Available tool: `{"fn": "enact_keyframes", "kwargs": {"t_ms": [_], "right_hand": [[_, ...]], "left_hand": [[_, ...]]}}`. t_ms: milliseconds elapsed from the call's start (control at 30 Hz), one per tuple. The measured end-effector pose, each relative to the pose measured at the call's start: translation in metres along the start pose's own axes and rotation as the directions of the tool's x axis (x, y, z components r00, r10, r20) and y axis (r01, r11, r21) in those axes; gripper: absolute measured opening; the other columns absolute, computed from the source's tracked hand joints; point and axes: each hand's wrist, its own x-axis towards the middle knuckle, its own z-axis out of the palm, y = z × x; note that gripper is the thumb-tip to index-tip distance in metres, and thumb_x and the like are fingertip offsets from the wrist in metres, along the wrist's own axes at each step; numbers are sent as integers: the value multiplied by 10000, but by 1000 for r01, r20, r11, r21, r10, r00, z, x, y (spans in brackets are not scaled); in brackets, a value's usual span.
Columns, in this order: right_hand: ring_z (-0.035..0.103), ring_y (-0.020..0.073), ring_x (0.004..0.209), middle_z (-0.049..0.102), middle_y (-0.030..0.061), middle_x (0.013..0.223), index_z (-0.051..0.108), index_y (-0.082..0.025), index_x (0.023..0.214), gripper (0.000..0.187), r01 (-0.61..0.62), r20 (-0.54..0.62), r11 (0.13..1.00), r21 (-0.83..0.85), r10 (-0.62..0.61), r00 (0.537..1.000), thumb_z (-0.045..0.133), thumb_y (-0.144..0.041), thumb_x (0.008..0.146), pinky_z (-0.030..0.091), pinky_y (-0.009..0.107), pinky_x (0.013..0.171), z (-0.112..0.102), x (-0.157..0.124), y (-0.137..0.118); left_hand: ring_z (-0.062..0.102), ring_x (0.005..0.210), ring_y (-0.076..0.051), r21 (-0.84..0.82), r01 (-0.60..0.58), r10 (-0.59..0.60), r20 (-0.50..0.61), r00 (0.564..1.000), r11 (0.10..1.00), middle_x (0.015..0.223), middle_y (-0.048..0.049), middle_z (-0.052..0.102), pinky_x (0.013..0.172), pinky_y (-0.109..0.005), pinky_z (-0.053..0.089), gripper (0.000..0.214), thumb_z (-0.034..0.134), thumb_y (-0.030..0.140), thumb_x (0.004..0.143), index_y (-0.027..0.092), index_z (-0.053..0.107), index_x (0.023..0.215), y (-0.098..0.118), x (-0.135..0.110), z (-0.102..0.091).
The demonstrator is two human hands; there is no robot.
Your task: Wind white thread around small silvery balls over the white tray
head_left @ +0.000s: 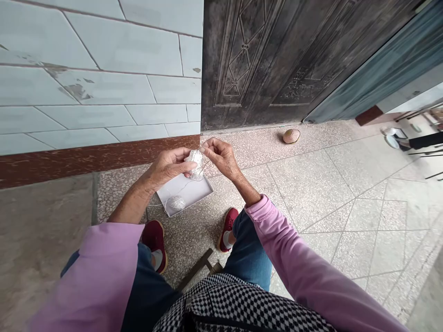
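Note:
My left hand [169,167] is closed around a small white bundle of thread or crochet work [194,162], held up in front of me. My right hand [220,156] pinches the thin thread right beside the bundle, fingers pressed together. From the bundle a fine white strand runs down to a ball of white thread [176,203], which lies in a shallow white box lid [200,189] on the floor between my feet.
I sit on a low seat, red shoes [155,237] on a speckled terrazzo floor. A tiled wall is at left and a dark embossed metal door [277,60] ahead. A small round object [291,135] lies by the door. Chair legs and someone's foot show far right.

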Motion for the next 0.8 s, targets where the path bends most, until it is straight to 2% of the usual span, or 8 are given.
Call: {"fn": "enact_keyframes", "kwargs": {"t_ms": [167, 233, 433, 633, 800], "right_hand": [[508, 243, 787, 449, -17, 747, 683, -281, 893, 471, -2, 0, 999, 39, 2, 1000, 978, -475, 1205, 453, 368, 710, 0, 4, 6], [530, 238, 774, 501, -4, 750, 682, -278, 889, 488, -10, 19, 999, 52, 9, 1000, 958, -513, 1216, 460, 361, 693, 2, 3, 8], [548, 198, 692, 604, 8, 755, 667, -271, 855, 621, 1, 54, 996, 91, -6, 999, 990, -708, 1155, 496, 334, 642, 12, 0, 9], [516, 144, 593, 675, 11, 710, 631, -256, 794, 777, -91, 148, 987, 134, 71, 986, 1010, -870, 1083, 386, 259, 517, 18, 5, 15], [482, 102, 564, 626, -27, 657, 618, -237, 811, 792, -113, 231, 976, 188, 68, 970, 946, -874, 1150, 355, 200, 505, 22, 3, 23]], "left_hand": [[789, 788, -294, -83, 9, -7, 18, 1000, 996, 938, -106, 857, 683, -404, 626, 450, 1189, 412, 794, 193, 955, 1109, 3, -3, -3], [808, 831, -304, -131, 5, -4, 9, 1000, 991, 972, -103, 868, 731, -423, 655, 496, 1206, 391, 768, 191, 933, 1130, 3, -4, 0], [800, 836, -270, -210, -74, 52, -108, 993, 975, 1014, -91, 870, 726, -384, 673, 558, 1231, 329, 695, 220, 865, 1101, 3, 1, 11], [817, 911, -272, -235, -122, 72, -209, 975, 964, 1058, -77, 887, 792, -388, 706, 580, 1214, 287, 633, 238, 839, 1072, 9, 4, 14], [797, 810, -287, -250, -131, 88, -178, 980, 959, 945, -66, 847, 768, -454, 716, 563, 1189, 350, 666, 240, 834, 1088, 11, 3, 18]]}}
